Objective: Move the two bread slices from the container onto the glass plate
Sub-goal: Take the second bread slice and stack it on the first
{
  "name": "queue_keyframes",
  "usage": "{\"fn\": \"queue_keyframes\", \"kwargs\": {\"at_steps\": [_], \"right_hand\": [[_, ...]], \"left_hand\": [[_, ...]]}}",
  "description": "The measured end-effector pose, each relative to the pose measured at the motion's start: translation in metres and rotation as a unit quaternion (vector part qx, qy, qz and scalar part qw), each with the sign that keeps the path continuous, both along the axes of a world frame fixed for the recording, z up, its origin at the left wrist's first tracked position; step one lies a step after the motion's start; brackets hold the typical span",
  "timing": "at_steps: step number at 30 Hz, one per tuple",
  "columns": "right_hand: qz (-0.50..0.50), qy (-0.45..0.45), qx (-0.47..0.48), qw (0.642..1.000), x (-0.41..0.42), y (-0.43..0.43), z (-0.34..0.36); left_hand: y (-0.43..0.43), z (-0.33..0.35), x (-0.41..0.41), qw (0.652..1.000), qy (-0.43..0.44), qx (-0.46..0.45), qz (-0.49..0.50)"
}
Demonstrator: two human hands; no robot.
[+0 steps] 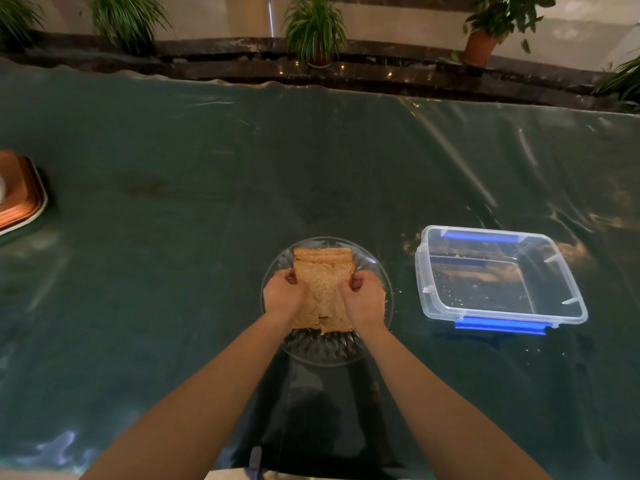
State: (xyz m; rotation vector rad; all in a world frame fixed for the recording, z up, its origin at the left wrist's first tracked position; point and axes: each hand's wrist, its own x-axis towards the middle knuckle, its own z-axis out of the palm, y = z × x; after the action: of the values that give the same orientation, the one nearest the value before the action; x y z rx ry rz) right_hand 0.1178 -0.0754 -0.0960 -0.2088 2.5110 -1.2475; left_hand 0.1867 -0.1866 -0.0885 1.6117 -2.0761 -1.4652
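Observation:
Brown bread slices [323, 292] lie stacked over the round cut-glass plate [320, 351] in the middle of the table. My left hand [284, 296] grips the stack's left edge and my right hand [365, 301] grips its right edge. The slices' far edges fan out slightly. Whether the stack rests on the plate or is held just above it is unclear. The clear plastic container [498, 278] with blue clips stands to the right of the plate, holding only crumbs.
A dark green cloth under clear plastic sheeting [207, 202] covers the table. A copper-coloured tray [19, 188] sits at the left edge. Potted plants [317, 29] line a ledge beyond the far edge. A small dark object [255, 460] lies near the front edge.

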Motion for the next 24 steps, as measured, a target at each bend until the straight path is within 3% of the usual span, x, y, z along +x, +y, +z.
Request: {"fn": "queue_keyframes", "kwargs": {"at_steps": [9,17,24], "right_hand": [[-0.007,0.052,0.01,0.999,0.009,0.001,0.0],[0.002,0.078,0.03,0.996,0.013,0.005,0.004],[-0.014,0.033,-0.002,0.999,0.014,0.011,0.011]], "left_hand": [[0.01,0.003,0.007,0.998,0.028,-0.056,0.005],[0.012,0.004,0.012,0.998,0.044,-0.039,0.015],[0.009,0.006,0.015,0.998,0.05,-0.032,0.007]]}}
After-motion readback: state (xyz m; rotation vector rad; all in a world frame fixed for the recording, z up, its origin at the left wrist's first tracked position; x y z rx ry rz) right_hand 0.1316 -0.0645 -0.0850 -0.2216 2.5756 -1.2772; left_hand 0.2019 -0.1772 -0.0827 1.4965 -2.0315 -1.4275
